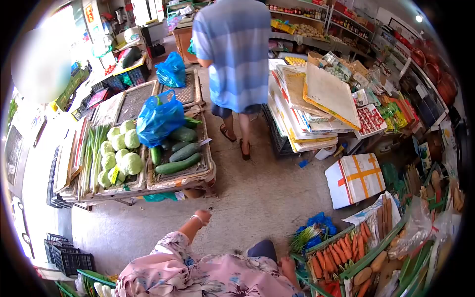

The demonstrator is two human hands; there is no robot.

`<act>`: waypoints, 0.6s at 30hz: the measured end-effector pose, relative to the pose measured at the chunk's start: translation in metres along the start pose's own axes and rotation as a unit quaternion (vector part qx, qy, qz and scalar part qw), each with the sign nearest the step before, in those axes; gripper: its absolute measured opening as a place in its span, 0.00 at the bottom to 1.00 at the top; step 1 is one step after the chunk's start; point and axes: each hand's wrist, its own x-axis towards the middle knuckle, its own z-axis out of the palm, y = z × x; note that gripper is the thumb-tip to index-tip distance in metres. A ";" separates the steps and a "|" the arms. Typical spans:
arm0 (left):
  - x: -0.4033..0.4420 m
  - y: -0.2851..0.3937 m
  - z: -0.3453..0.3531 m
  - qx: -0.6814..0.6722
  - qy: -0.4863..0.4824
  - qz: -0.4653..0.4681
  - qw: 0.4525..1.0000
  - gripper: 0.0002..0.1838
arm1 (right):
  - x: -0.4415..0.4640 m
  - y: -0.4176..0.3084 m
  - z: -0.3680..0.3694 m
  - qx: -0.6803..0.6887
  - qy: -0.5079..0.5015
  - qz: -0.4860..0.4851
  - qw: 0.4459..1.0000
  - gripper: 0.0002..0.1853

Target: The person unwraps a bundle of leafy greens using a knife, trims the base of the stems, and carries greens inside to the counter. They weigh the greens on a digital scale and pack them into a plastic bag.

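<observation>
My left hand (202, 216), with a pale bracelet at the wrist, is held out over the concrete floor. Its fingers are curled in, and I see nothing in them. The nearest thing to it is the vegetable stand, where round cabbages (131, 164), long green onions (92, 153) and large green gourds (179, 164) lie beside a full blue plastic bag (161, 119). Low at my right side hangs my right hand (286, 267), close to a crate of carrots (338, 253). How its fingers are set is too unclear to make out.
Ahead, a person in a blue striped shirt (237, 54) stands in the aisle, back to me. Stacked foam lids (326, 94) rise to the right of them. A taped white foam box (355, 179) sits on the floor at right. Black crates (69, 258) stand at lower left.
</observation>
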 end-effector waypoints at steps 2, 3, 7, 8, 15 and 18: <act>0.022 0.049 0.032 -0.068 -0.004 0.031 0.997 0.10 | 0.045 -0.048 0.007 0.063 0.018 -0.030 0.997 0.12; 0.028 0.080 0.051 -0.111 -0.008 0.037 0.993 0.11 | 0.070 -0.072 0.010 0.092 0.031 -0.054 0.994 0.12; 0.055 0.170 0.105 -0.167 -0.082 0.042 0.982 0.13 | 0.135 -0.206 0.006 0.069 -0.019 -0.092 0.993 0.14; 0.066 0.183 0.112 -0.165 -0.093 0.035 0.981 0.14 | 0.149 -0.245 0.007 0.080 -0.075 -0.082 0.991 0.16; 0.067 0.296 0.055 -0.307 0.018 0.059 0.950 0.15 | 0.245 -0.483 0.092 -0.075 -0.301 -0.051 0.949 0.20; 0.092 0.308 0.007 -0.386 0.106 0.078 0.913 0.14 | 0.271 -0.585 0.168 -0.082 -0.338 -0.060 0.936 0.20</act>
